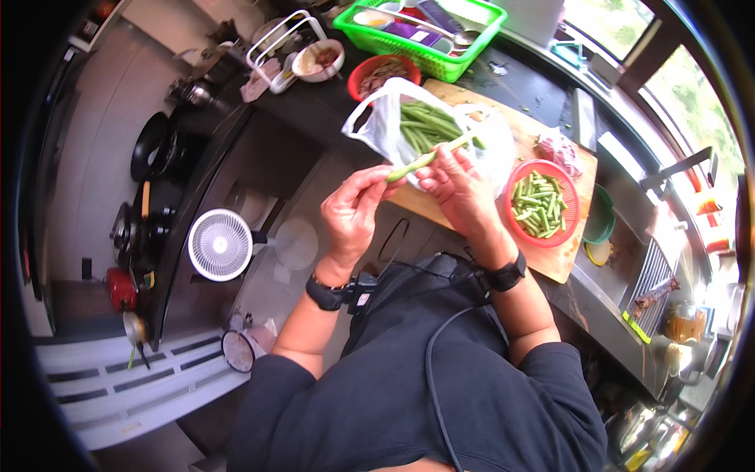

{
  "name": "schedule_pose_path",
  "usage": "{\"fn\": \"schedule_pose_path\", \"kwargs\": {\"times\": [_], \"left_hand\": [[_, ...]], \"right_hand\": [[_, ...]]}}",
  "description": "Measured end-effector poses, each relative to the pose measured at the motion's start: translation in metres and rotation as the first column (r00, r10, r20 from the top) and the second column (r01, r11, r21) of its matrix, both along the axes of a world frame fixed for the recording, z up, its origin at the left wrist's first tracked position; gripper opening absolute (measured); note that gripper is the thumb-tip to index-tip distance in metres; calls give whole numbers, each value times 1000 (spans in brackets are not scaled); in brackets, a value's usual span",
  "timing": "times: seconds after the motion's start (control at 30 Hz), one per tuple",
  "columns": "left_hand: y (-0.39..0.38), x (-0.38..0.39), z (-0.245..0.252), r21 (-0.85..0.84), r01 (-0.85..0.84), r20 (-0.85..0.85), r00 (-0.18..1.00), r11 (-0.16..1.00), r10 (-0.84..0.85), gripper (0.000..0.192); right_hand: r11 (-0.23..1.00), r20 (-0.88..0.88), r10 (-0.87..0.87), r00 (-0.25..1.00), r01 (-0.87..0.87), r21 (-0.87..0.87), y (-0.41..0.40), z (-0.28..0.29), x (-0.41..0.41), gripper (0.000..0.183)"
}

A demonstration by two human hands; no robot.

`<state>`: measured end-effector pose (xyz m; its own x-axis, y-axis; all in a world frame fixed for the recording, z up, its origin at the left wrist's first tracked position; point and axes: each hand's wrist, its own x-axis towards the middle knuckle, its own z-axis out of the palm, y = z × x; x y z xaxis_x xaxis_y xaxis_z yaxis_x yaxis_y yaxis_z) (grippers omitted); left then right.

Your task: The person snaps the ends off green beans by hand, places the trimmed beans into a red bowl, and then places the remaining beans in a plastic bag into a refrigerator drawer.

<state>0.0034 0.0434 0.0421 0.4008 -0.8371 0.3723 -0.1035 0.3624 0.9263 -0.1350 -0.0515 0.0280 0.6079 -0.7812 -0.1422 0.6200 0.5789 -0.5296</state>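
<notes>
A long green bean [426,158] is stretched between my two hands, above the front edge of a wooden cutting board [545,259]. My left hand [357,203] pinches its lower end between thumb and fingers. Nearer the other end, my right hand [459,184] grips the same bean, whose pale tip points up and right. Just behind my hands, a white plastic bag [383,121] lies open with whole green beans [427,124] inside. To the right of my right hand, a red plastic colander [512,215] on the board holds short pieces of green bean [538,203].
Behind the bag are a red bowl [355,82] of sliced food and a green basket [407,58] with utensils. A white bowl [321,62] stands further left. A knotted bag [559,152] lies beside the colander. The sink [628,251] is at right, a white fan [220,245] at left.
</notes>
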Motion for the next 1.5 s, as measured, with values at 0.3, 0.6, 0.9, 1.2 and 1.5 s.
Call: {"fn": "schedule_pose_path", "kwargs": {"times": [0.3,0.6,0.9,1.2,1.5], "left_hand": [[-12,-11,16,-100,-230,517,819,968,248,9],[-64,27,-17,408,58,190,971,911,-147,30],[-63,28,-3,400,487,-441,845,777,-302,27],[-65,29,16,375,511,-498,815,773,-297,19],[-67,20,5,518,412,-174,909,750,-379,23]], "right_hand": [[997,90,72,993,-70,-30,-1,-11,8,26],[970,-118,222,968,-232,-78,6,2,-7,23],[849,-273,382,883,-452,-272,22,-9,-5,27],[839,-324,326,888,-430,-334,16,-15,-9,27],[937,-226,196,954,-250,-242,5,-14,-7,22]]}}
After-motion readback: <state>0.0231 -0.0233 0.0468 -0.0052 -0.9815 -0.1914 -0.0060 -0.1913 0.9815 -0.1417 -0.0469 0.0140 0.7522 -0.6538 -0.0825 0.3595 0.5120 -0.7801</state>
